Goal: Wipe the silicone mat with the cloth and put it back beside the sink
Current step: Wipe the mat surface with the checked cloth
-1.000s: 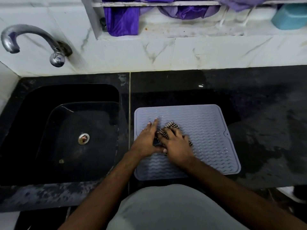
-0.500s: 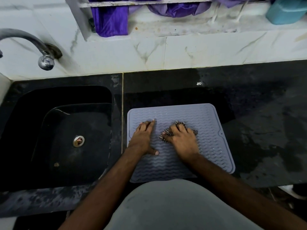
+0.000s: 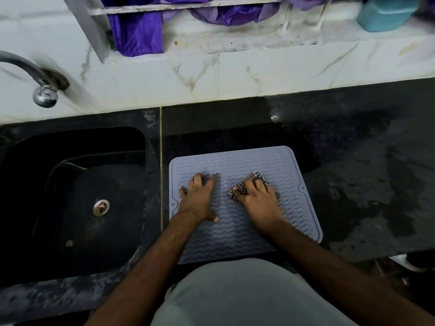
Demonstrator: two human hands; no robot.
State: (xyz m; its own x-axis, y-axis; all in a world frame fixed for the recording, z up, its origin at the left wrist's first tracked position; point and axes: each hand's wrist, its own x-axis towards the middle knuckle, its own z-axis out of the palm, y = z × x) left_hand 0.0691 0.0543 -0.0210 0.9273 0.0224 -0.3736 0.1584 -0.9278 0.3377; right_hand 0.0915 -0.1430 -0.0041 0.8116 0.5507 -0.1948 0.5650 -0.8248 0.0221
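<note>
Fingers: left hand (image 3: 200, 198) flat on mat (image 3: 237, 234) | right hand (image 3: 257, 198) gripping cloth (image 3: 259, 178)

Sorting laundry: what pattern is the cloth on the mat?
The cloth is dark-and-white checked, seen in the head view.

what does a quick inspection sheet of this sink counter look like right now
surface: black counter, wet patches right of the mat
job's things: grey silicone mat flat beside the sink; checked cloth on it
clutter: nothing seen on the counter
hands: left hand flat on the mat; right hand grips the cloth
cables: nothing seen
surroundings: tap, purple fabric, teal container on the ledge
</note>
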